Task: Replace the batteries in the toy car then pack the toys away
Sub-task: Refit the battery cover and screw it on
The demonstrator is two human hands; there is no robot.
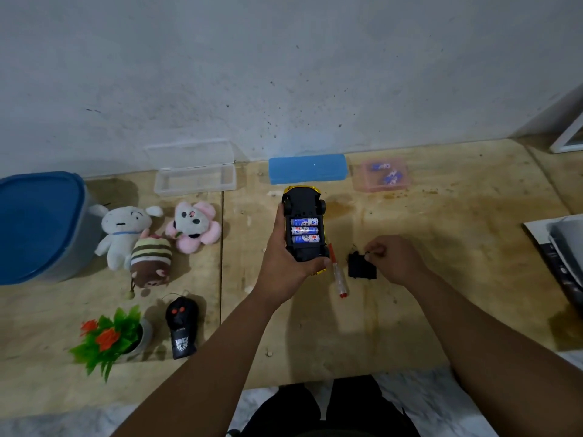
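Head camera view, looking down at a wooden table set against a grey wall. The left hand grips an upturned toy car, fingers wrapped round its rear end and side, holding it clear above the table with its black underside facing up. The battery bay is open and three blue batteries lie in it side by side, crosswise to the car. The right hand rests on the table to the right of the car, well apart from it, its fingertips pinching something small and dark, perhaps a screw, too small to tell. Just beside that pinch, on the left, lies the black battery cover, flat on the table. A screwdriver with a red tip and clear handle lies between the car and the cover, untouched. The step in hand seems to be closing the bay: it would go best with the car kept level so the batteries stay seated, the cover lifted by its edges and its tabs lined up before the screw goes in. To the left sit three plush toys, a black remote control, a small potted plant and a blue lidded tub. At the back stand an open clear case, a blue case and a pink box.
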